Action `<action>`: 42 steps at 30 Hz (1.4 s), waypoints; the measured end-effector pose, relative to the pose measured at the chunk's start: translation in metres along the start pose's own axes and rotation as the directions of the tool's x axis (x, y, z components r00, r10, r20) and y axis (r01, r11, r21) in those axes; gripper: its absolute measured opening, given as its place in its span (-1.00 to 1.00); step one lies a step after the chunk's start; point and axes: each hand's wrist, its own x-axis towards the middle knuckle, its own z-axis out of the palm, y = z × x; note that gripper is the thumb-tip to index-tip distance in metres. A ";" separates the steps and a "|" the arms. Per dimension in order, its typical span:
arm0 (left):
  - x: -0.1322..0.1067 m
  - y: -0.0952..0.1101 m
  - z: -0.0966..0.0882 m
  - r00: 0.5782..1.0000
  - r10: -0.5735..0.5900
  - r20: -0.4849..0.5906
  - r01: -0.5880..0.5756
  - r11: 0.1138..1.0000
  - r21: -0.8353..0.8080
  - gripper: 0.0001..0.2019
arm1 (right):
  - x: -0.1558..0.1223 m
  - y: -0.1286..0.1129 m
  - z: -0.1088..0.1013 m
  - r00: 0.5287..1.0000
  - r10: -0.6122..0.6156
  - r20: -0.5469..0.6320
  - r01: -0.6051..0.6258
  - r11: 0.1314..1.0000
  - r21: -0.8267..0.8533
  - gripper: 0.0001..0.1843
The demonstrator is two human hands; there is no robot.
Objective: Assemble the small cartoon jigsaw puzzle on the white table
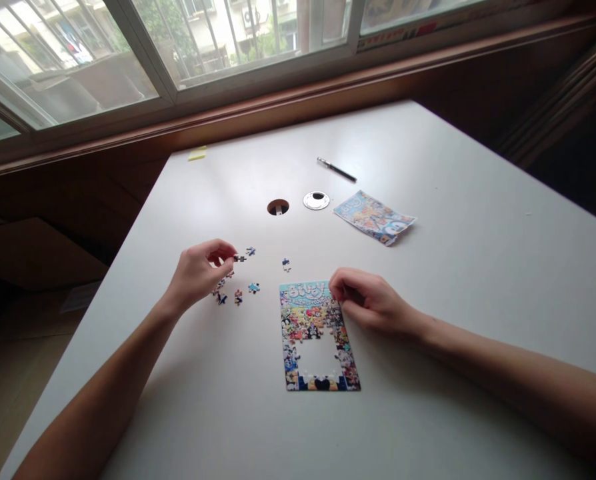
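A small colourful jigsaw puzzle [318,333] lies flat on the white table [428,267], with an unfilled gap in its lower middle. My left hand [198,270] hovers left of it, thumb and forefinger pinched on a small puzzle piece [239,258]. Several loose pieces [238,293] lie scattered under and beside that hand, and one more piece [287,265] sits above the puzzle's top edge. My right hand [371,300] rests curled at the puzzle's upper right corner, fingers closed against its edge.
A printed plastic bag [375,217] lies further back on the right. Behind it are a black pen [337,170], a round metal cable grommet cap [317,200] and an open cable hole [278,207]. A yellow sticky note [197,154] sits at the far left corner, below a window.
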 end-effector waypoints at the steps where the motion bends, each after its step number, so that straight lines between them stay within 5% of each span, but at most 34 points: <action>1: -0.001 0.002 0.003 0.995 0.081 -0.061 -0.076 0.994 0.083 -0.88 | 0.000 0.000 0.000 1.000 -0.002 -0.001 0.002 1.000 0.000 -0.76; 3: -0.005 0.006 0.009 0.959 0.268 -0.091 -0.237 0.935 0.264 -0.87 | 0.000 0.000 0.000 1.000 -0.007 -0.004 0.007 1.000 -0.002 -0.77; 6: -0.011 0.010 0.018 0.899 0.433 0.063 -0.417 0.802 0.428 -0.80 | 0.000 0.000 -0.001 1.000 -0.008 -0.004 0.008 1.000 -0.003 -0.76; 9: -0.014 0.011 0.024 0.873 0.460 0.162 -0.476 0.735 0.484 -0.78 | 0.000 0.000 -0.001 1.000 -0.005 -0.001 0.005 1.000 -0.004 -0.76; 14: -0.014 0.008 0.027 0.866 0.474 0.158 -0.490 0.741 0.459 -0.82 | 0.000 0.000 0.000 1.000 -0.008 -0.001 0.008 1.000 -0.006 -0.76; 22: -0.013 0.011 0.024 0.909 0.409 0.084 -0.411 0.842 0.349 -0.87 | 0.000 0.000 0.000 1.000 -0.007 -0.004 0.007 1.000 -0.008 -0.76; 25: -0.012 0.016 0.015 0.976 0.214 -0.030 -0.208 0.969 0.133 -0.91 | 0.000 0.000 0.000 1.000 -0.005 0.001 0.005 1.000 -0.011 -0.76; 29: -0.010 0.016 0.009 0.992 -0.028 0.126 0.042 0.994 -0.105 -0.84 | 0.000 0.000 -0.001 1.000 -0.005 0.001 0.005 1.000 -0.015 -0.76; 35: -0.002 0.003 0.005 0.996 -0.052 -0.068 0.061 0.990 0.126 -0.84 | -0.001 0.001 0.000 1.000 -0.003 -0.003 0.003 1.000 -0.016 -0.76; 42: 0.004 -0.012 -0.021 0.995 -0.027 0.097 -0.006 0.947 0.320 -0.84 | -0.001 0.001 0.000 1.000 -0.001 0.001 0.001 1.000 -0.007 -0.75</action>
